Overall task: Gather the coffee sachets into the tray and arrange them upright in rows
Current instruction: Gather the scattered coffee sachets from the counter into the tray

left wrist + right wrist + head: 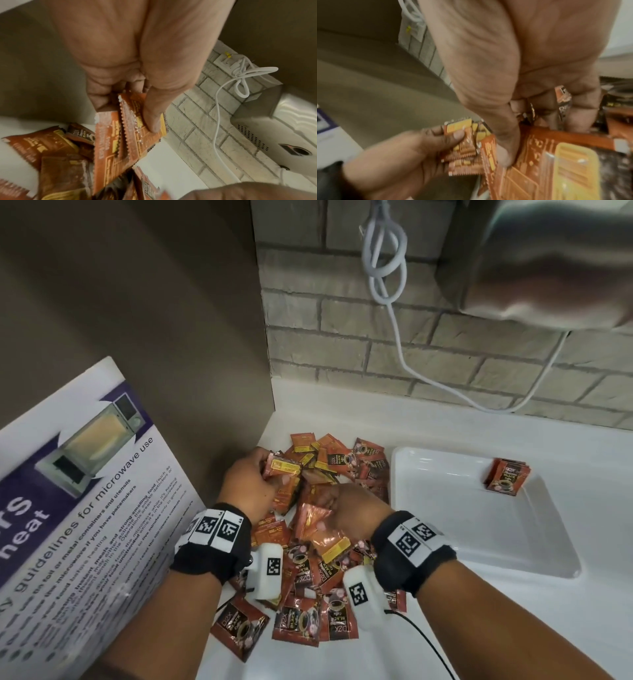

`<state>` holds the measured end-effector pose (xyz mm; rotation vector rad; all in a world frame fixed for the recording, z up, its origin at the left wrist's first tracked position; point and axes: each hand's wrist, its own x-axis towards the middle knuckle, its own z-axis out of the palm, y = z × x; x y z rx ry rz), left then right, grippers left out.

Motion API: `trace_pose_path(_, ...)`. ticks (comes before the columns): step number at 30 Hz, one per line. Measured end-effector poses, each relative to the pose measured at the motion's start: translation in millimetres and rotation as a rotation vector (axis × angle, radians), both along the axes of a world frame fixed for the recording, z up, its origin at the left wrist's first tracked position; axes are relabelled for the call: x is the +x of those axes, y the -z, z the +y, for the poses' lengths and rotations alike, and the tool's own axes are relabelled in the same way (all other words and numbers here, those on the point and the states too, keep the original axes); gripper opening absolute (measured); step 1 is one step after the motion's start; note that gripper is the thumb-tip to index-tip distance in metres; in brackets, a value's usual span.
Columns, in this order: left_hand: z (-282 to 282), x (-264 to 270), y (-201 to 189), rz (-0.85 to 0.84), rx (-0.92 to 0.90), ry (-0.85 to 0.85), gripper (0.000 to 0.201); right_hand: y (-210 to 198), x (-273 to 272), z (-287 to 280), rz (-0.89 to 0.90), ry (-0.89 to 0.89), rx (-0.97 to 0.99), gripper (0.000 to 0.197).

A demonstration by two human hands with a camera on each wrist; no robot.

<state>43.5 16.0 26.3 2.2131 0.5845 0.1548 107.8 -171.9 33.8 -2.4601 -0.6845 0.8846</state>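
A heap of red-orange coffee sachets [318,546] lies on the white counter, left of the white tray [479,529]. A small stack of sachets [507,475] stands on edge in the tray's far right corner. My left hand [270,477] is at the heap's far left and grips a bundle of several sachets [120,135], thumb pressed on the top one. My right hand [329,503] is down in the middle of the heap, fingers curled round a few sachets [563,102], its thumb on an orange sachet [539,155]. The left hand's bundle [462,142] sits just beside it.
A leaning microwave-guidelines poster [78,508] and a brown panel [154,320] close off the left. A brick wall [376,330] runs behind, with a white cable [394,302] hanging on it. A grey appliance [555,261] overhangs the upper right. A thin black cable [424,642] trails near my right forearm.
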Motion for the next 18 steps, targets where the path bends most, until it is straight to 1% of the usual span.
trace_pose_path(2,-1,0,-2,0.001,0.015,0.012,0.023,6,-8,10,-0.034,-0.067,-0.131,0.057)
trace_pose_path(4,-2,0,-4,0.008,0.016,0.013,0.024,13,-12,20,-0.067,-0.096,-0.241,0.06)
trace_pose_path(8,-3,-1,1,0.035,0.008,0.014,0.025,17,-11,34,-0.101,-0.164,-0.369,0.051)
trace_pose_path(10,-3,-4,4,0.029,-0.01,0.019,0.026,18,-9,37,-0.103,-0.167,-0.409,0.049)
trace_pose_path(12,-4,-7,7,0.024,-0.019,0.019,0.027,18,-6,37,-0.104,-0.163,-0.429,0.053)
trace_pose_path(14,-2,-8,8,0.025,-0.035,0.01,0.027,18,-4,34,-0.118,-0.163,-0.413,0.051)
trace_pose_path(16,1,-8,8,0.021,-0.045,-0.003,0.028,15,-1,29,-0.125,-0.138,-0.345,0.04)
trace_pose_path(18,3,-7,3,0.018,-0.033,-0.014,0.024,9,0,22,-0.096,-0.072,-0.22,0.036)
